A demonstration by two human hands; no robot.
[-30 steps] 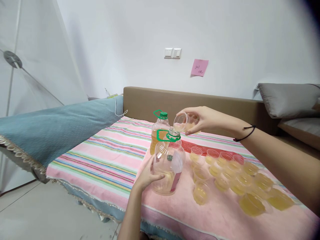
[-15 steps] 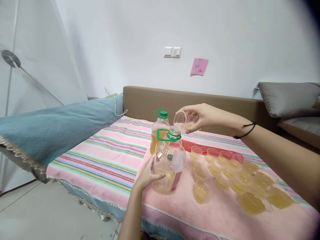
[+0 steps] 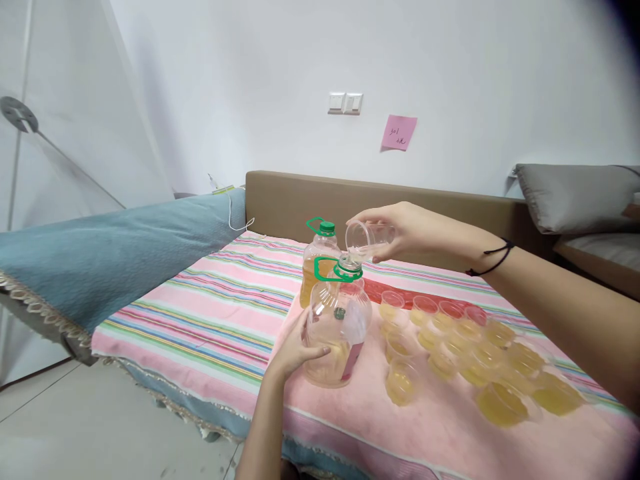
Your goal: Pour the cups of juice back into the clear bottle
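My right hand [image 3: 406, 228] holds a clear plastic cup [image 3: 364, 241] on its side, its rim tipped down at the open mouth of a large clear bottle [image 3: 327, 323]. A little pale liquid lies along the cup's lower side. My left hand [image 3: 294, 348] grips the bottle's lower left side, thumb across the front; the other fingers are mostly hidden behind it. The bottle stands upright with a green ring handle at its neck and some pale yellow liquid inside. Just behind it is a second bottle [image 3: 309, 285] of amber liquid, topped by a green cap [image 3: 327, 228].
Several clear cups of yellow liquid [image 3: 401, 385] stand in rows right of the bottles, on a pink cloth [image 3: 360, 427]. A red strip [image 3: 395, 293] lies behind them. Striped bedding [image 3: 200, 300] covers the bed, with a brown headboard [image 3: 290, 197] against the wall.
My right hand and the cup have shifted very slightly left and up, and the cup holds a little less liquid. My left hand and the bottle stay in place.
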